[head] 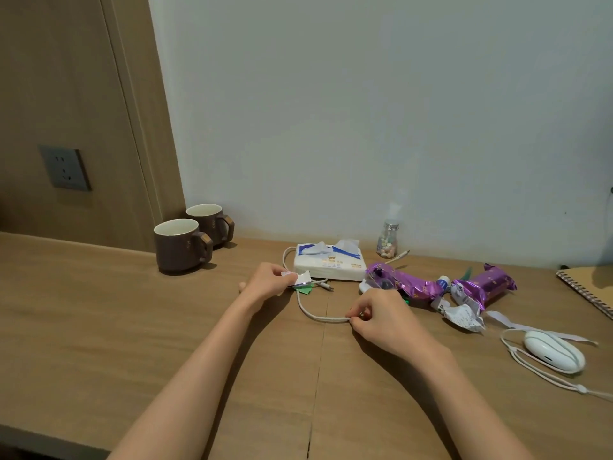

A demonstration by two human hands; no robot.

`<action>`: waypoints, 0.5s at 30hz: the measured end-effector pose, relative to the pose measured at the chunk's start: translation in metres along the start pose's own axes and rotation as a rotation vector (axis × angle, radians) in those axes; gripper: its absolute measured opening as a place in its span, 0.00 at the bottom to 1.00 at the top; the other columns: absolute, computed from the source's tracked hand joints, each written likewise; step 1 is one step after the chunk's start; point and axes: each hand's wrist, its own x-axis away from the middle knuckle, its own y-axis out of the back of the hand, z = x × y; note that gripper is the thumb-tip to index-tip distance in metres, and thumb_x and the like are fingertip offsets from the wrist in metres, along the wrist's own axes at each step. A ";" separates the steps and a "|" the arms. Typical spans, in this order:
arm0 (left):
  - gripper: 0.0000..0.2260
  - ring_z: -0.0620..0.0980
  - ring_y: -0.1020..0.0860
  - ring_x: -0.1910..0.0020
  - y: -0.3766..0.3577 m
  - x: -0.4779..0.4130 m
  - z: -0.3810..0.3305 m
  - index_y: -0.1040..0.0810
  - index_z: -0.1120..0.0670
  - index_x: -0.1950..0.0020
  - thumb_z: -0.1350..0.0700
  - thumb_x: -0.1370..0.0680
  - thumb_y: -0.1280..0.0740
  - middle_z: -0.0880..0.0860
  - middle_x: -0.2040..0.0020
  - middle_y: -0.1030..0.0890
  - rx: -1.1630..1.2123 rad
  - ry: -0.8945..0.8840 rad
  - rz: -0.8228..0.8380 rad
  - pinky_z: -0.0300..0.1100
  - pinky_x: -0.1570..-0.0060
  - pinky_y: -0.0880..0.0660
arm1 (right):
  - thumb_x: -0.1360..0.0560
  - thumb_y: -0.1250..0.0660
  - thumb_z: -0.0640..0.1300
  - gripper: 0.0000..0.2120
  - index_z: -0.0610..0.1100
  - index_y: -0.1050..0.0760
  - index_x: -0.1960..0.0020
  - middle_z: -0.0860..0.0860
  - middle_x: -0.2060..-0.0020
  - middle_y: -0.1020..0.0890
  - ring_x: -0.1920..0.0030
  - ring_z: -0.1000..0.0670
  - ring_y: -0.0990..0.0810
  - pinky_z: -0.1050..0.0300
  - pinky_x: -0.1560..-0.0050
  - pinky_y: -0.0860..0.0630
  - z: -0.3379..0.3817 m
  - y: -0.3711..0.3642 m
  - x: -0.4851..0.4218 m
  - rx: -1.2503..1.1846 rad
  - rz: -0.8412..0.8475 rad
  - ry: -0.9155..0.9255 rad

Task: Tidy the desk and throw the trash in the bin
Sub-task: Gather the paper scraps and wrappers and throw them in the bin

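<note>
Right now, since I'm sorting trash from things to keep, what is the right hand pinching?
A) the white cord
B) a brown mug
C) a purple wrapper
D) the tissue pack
A: the right hand pinches the white cord lying on the desk, while the left hand holds scraps of wrapper.

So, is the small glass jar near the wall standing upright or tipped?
Upright: the glass jar stands on its base on the desk, cap on top.

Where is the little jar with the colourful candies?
The little jar stands at the back of the desk against the wall, just right of the tissue pack.
</note>
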 end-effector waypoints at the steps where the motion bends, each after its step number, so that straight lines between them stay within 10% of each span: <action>1: 0.08 0.53 0.22 0.53 0.000 0.000 0.001 0.19 0.44 0.64 0.42 0.31 0.33 0.49 0.62 0.18 0.022 0.007 -0.011 0.57 0.37 0.32 | 0.25 0.32 0.44 0.09 0.48 0.17 0.47 0.56 0.58 0.21 0.62 0.58 0.26 0.71 0.66 0.33 0.000 0.000 0.000 -0.002 0.004 0.002; 9: 0.11 0.46 0.29 0.63 0.011 0.011 -0.003 0.20 0.56 0.44 0.53 0.22 0.36 0.51 0.59 0.23 0.270 -0.028 -0.113 0.38 0.66 0.33 | 0.25 0.32 0.47 0.09 0.49 0.16 0.48 0.59 0.59 0.22 0.61 0.59 0.25 0.67 0.62 0.29 0.001 0.004 0.001 0.000 0.039 0.014; 15: 0.12 0.48 0.27 0.61 0.032 0.015 0.021 0.21 0.59 0.42 0.54 0.22 0.35 0.53 0.56 0.21 0.358 -0.035 -0.234 0.39 0.65 0.32 | 0.24 0.35 0.54 0.11 0.52 0.17 0.49 0.58 0.63 0.19 0.65 0.60 0.25 0.62 0.67 0.31 0.017 0.002 -0.015 -0.046 -0.072 -0.010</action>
